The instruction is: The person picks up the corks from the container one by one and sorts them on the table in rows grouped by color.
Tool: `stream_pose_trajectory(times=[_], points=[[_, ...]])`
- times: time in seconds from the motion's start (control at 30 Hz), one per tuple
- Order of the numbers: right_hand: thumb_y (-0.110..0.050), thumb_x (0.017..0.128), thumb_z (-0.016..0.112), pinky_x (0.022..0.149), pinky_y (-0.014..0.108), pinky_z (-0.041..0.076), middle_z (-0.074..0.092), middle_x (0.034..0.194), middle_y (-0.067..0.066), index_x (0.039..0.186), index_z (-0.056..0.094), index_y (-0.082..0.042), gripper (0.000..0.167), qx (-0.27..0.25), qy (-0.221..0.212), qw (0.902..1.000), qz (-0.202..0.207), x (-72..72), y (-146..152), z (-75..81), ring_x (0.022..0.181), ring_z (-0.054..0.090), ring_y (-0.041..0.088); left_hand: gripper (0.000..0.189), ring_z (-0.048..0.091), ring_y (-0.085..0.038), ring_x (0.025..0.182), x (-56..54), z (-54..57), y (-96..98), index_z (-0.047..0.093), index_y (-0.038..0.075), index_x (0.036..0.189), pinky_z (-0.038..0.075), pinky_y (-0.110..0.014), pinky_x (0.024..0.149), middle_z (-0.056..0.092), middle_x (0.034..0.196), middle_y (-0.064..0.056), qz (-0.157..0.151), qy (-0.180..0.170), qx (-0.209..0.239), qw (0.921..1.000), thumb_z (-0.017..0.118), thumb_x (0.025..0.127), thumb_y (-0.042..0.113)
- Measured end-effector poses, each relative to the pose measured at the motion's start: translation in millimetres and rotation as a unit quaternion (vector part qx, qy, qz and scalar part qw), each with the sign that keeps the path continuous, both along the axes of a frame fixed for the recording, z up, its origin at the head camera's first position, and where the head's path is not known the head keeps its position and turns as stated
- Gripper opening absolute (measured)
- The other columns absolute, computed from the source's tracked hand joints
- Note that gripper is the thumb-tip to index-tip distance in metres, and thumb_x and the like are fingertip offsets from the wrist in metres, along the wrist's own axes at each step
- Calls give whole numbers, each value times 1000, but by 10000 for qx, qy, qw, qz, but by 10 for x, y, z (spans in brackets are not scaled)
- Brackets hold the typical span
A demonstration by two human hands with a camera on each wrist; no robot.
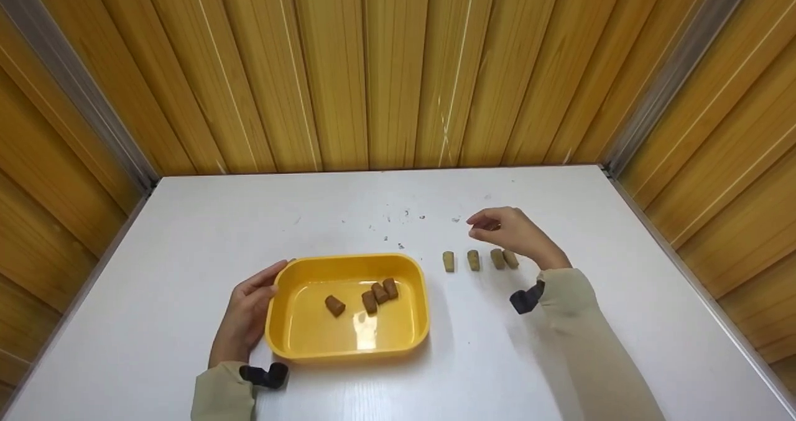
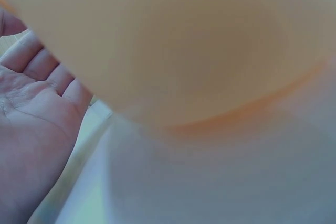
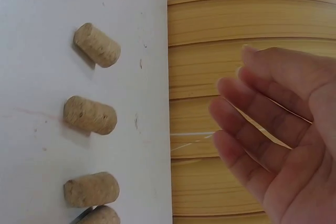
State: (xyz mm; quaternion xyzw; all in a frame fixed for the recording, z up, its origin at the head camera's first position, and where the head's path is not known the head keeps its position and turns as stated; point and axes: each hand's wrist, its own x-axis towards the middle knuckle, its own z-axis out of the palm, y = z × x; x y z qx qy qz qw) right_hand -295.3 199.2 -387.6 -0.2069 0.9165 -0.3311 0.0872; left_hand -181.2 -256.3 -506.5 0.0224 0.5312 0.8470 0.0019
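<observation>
A yellow plastic tray [image 1: 305, 337] stands on the table, slightly left of centre. My left hand [image 1: 244, 312] holds it by its left side, thumb at the rim and fingers along the outer wall; the tray is a large blur in the left wrist view. Several brown cork stoppers [image 1: 380, 293] lie inside, one brown stopper [image 1: 335, 306] apart from the rest. To the tray's right, several lighter cork stoppers [image 3: 90, 115] form a row, two of them side by side at the right end. Over and behind that row hovers my right hand [image 1: 510, 229], fingers loosely bent with nothing between them.
A white table [image 1: 217, 222] carries small dark specks or scuffs [image 1: 404, 216] behind the tray and corks. Wood-patterned panels [image 1: 392, 73] wall in the back and both sides. Each wrist wears a black strap-mounted piece [image 1: 527, 298].
</observation>
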Motion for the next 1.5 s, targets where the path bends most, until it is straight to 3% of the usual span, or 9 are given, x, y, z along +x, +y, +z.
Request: stream_pose_trajectory(times=[0.47, 0.8, 0.97, 1.2, 1.5], points=[[-20, 89, 68, 84, 31, 57, 72, 100, 7, 116, 68, -8, 30, -335, -130, 9927, 1148, 64, -523, 166, 90, 66, 16, 44, 60, -19, 119, 28, -5, -37, 46, -8, 136, 48, -31, 102, 63, 129, -5, -47, 222, 77, 9997, 47, 92, -6], [-20, 90, 66, 84, 31, 57, 73, 101, 8, 116, 68, -7, 29, -291, -491, 9794, 1939, 100, -964, 173, 90, 67, 16, 44, 60, -18, 119, 22, -2, -38, 43, -9, 137, 47, -31, 102, 63, 129, -5, -46, 246, 97, 9996, 46, 93, -6], [-18, 90, 66, 84, 29, 56, 73, 102, 8, 117, 67, -7, 30, -243, -686, 9745, 2121, 130, -1171, 142, 91, 67, 14, 44, 60, -18, 119, 15, 3, -31, 44, -10, 136, 48, -30, 101, 64, 129, -5, 55, 203, 57, 9998, 47, 93, -6], [-19, 90, 66, 87, 27, 55, 72, 106, 8, 120, 65, -3, 35, 37, -808, 9684, 2357, 175, -1404, 80, 96, 67, 15, 44, 60, -19, 120, 20, -5, -31, 43, -9, 137, 47, -31, 102, 63, 130, -5, -78, 222, 73, 9997, 46, 93, -6], [-20, 89, 68, 84, 24, 54, 72, 105, 4, 118, 67, -6, 33, 166, -877, 9656, 2441, 217, -1674, -33, 94, 66, 11, 46, 58, -18, 123, 11, 0, -29, 44, -5, 138, 46, -30, 103, 63, 131, -1, 134, -49, -86, 9999, 49, 93, -4]])
